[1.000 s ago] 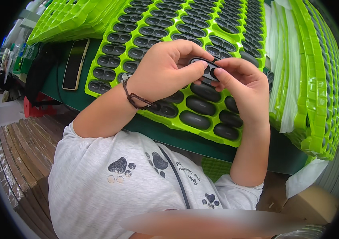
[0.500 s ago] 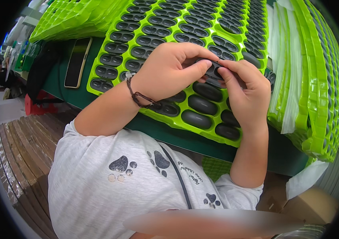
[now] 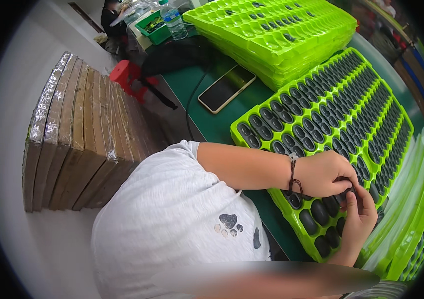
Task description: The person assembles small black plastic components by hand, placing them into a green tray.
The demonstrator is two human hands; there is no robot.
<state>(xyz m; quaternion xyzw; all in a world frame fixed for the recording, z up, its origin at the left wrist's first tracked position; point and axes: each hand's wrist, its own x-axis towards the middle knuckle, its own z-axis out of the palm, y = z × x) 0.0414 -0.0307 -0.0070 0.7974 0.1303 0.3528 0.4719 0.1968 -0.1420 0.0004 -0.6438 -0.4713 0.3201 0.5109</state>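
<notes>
Over the near right part of a bright green moulded tray [image 3: 293,219] my two hands meet at the fingertips. My left hand [image 3: 327,173], with a dark cord bracelet at the wrist, and my right hand [image 3: 359,212] both pinch one dark oval earbud-case piece [image 3: 342,196]. Fingers hide most of it. Rows of similar dark pieces [image 3: 304,137], each with two hollows, fill much of the tray. Beside my hands, several pieces show a smooth rounded side [image 3: 320,212] upward.
Behind the tray rises a stack of green trays [image 3: 271,55], a few dark pieces on top. A phone [image 3: 227,88] lies on the green table. More trays with white sheets [image 3: 396,199] stand at right. Flat brown boards [image 3: 82,134], a red stool [image 3: 126,74] and another person [image 3: 112,22] are at left.
The view has swung left, so the tray and my hands now appear farther right and lower. Both hands keep hold of the piece, which shows less now.
</notes>
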